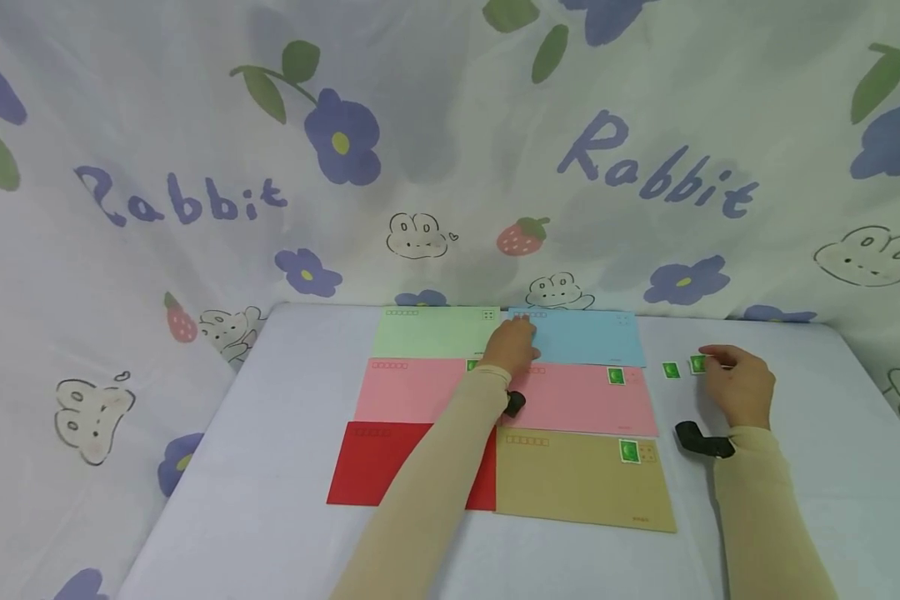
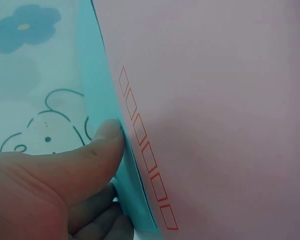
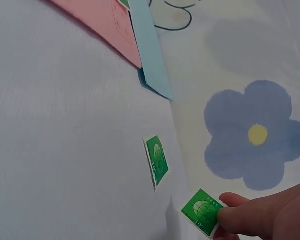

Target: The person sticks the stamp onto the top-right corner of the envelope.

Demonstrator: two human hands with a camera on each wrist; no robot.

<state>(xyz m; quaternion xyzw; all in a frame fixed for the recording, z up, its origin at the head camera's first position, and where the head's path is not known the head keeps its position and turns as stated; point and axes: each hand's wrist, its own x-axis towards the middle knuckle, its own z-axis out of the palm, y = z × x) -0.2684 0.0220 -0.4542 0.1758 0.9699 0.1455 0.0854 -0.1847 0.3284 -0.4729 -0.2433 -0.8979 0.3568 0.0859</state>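
Note:
My right hand point(image 1: 741, 385) pinches a green postage stamp point(image 3: 202, 211) by its edge between thumb and fingers, at the right of the table. A second green stamp point(image 1: 671, 370) lies on the white cloth just left of it. My left hand point(image 1: 512, 346) rests on the left end of the light blue envelope point(image 1: 585, 337) in the back row. In the left wrist view its thumb point(image 2: 107, 140) presses on the blue envelope near the edge of the pink one. The right pink envelope point(image 1: 577, 408) has a green stamp point(image 1: 616, 376) at its upper right.
A pale green envelope point(image 1: 427, 333) lies at back left, another pink envelope point(image 1: 412, 392) below it, partly under my left arm. In front are a red envelope point(image 1: 375, 458) and a tan envelope point(image 1: 577, 479), which bears a stamp point(image 1: 629, 451). A patterned curtain point(image 1: 450, 125) hangs behind.

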